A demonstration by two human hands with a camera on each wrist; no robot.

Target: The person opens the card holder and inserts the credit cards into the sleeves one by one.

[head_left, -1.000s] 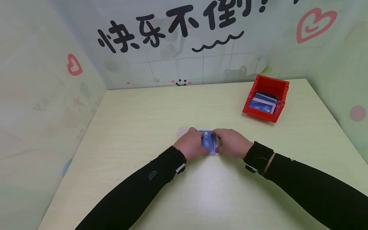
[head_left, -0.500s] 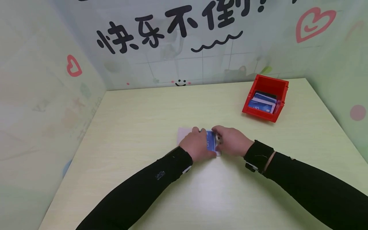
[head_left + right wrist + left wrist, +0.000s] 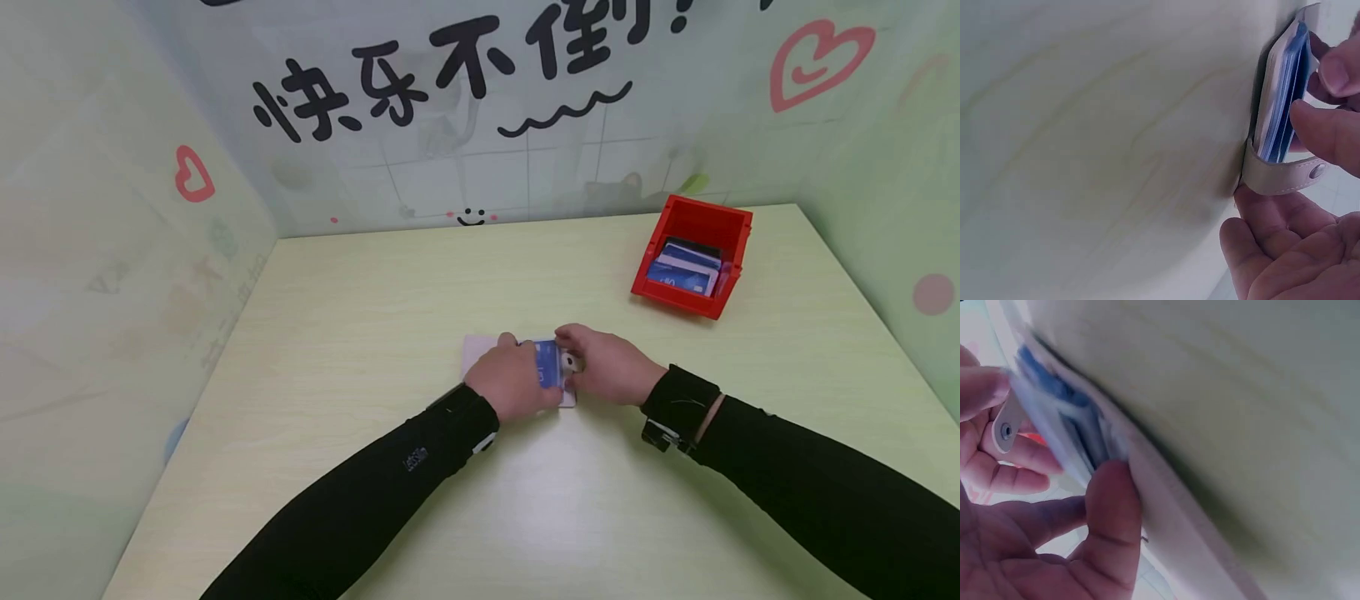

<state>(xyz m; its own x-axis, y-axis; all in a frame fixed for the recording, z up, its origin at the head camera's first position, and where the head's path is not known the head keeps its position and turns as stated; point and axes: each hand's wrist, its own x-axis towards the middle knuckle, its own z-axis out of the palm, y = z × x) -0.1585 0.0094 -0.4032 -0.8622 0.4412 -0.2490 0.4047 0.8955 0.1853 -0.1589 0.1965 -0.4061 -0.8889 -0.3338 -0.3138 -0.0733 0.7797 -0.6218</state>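
A pale pink card holder (image 3: 474, 348) with blue cards (image 3: 548, 364) lies opened on the table in the head view. My left hand (image 3: 512, 382) lies over its middle, fingers curled at the clear sleeves (image 3: 1054, 434). In the left wrist view a fingertip presses in beside the sleeve edges. My right hand (image 3: 609, 365) grips the holder's right end, fingers and thumb bent around it. A strap (image 3: 1285, 176) with a metal snap stands up in the right wrist view, the right fingers close beneath it. The stack of sleeves stands partly fanned there; the palms hide much of the holder.
At the back right of the pale wooden table (image 3: 375, 300) stands a red bin (image 3: 678, 301) with several blue cards (image 3: 681, 275) in it. Printed walls (image 3: 450, 183) bound the table at the back and sides.
My left hand has shifted right over the blue card, then slightly back, covering more of it than at first. The right hand has edged a little right and away, and the strap shows more.
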